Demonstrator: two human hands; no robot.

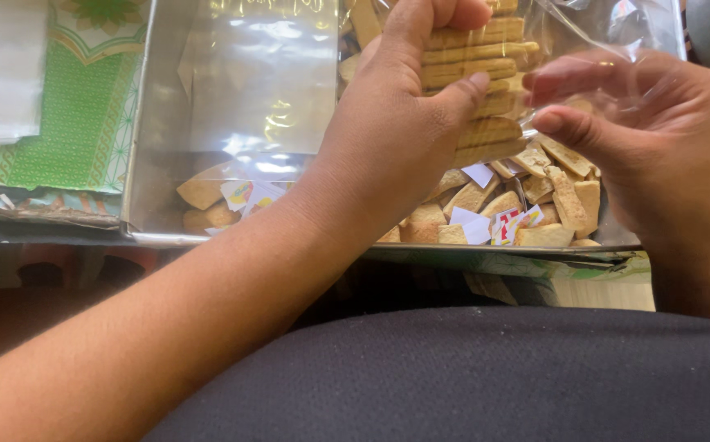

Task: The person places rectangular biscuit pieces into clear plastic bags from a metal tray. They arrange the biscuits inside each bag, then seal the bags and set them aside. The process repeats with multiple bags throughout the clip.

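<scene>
Metal walls of a shiny tin (pixel 146 164) hold loose tan biscuit pieces (pixel 535 205) and small paper slips (pixel 478 229), with green patterned paper (pixel 85 123) at nine o'clock. Left hand (pixel 396 123) clamps a ridged biscuit stack (pixel 478 90) at twelve o'clock. Right hand (pixel 649 139), at three o'clock, pinches the clear crinkled plastic bag (pixel 584 33) around it.

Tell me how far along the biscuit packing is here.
Done: nothing finished shows in view. In hand: the left hand grips a stack of biscuits at the mouth of a clear plastic bag, which the right hand holds open. Left: many loose biscuits and small paper slips lie in the metal tin.
</scene>
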